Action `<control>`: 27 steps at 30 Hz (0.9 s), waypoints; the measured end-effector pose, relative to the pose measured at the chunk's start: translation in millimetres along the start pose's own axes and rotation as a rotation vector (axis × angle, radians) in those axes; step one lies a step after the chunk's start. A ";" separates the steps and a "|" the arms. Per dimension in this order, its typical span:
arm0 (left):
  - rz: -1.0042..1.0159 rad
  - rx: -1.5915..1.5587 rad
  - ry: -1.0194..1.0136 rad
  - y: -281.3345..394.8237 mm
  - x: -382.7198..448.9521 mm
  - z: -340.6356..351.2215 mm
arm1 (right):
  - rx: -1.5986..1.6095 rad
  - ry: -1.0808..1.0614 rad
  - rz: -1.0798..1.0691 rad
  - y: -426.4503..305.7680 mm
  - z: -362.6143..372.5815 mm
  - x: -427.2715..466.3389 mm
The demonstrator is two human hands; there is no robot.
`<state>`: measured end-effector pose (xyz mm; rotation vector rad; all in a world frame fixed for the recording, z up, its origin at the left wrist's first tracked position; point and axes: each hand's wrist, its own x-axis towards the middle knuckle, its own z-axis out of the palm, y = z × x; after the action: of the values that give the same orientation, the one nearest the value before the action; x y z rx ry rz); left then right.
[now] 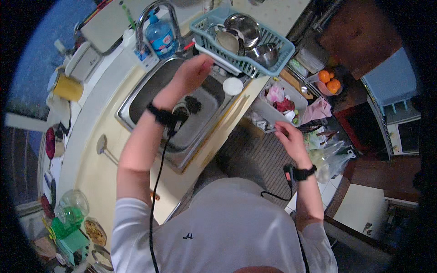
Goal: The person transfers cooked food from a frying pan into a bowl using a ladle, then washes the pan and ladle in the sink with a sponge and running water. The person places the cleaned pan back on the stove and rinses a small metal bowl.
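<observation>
My left hand [193,73] is over the far part of the metal sink [143,92], near the front of the blue dish rack [269,70]; its fingers are blurred and whether it holds anything cannot be told. Under that wrist, dark objects [193,104] lie in the basin. A white round item [233,86] rests on the sink's right rim. My right hand [287,133] is at the near edge of a grey plastic bin [269,111] filled with bags and scraps, its thumb and fingers apart, with nothing seen between them.
Metal bowls and pans [243,29] fill the rack. A blue soap bottle [160,37] stands by the curved faucet [139,30]. A ladle [102,145] lies on the left counter. Oranges [329,82] sit in a container beyond the bin. Black cables run from both wrists.
</observation>
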<state>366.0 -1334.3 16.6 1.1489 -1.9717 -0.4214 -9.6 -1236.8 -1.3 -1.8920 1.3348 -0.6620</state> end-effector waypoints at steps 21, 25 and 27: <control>0.471 1.008 -0.857 -100.5 353.0 106.4 | -0.112 0.079 -0.008 123.2 -118.7 123.9; 0.399 1.049 -0.890 -80.8 334.5 91.2 | -0.079 0.043 -0.026 127.8 -113.3 140.8; 0.464 1.052 -0.840 -73.3 324.4 82.5 | -0.112 0.024 -0.080 126.3 -109.0 149.2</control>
<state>256.9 -1654.4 72.0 1.0918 -3.2838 0.5703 -114.1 -1432.1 -33.9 -2.0420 1.3421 -0.6641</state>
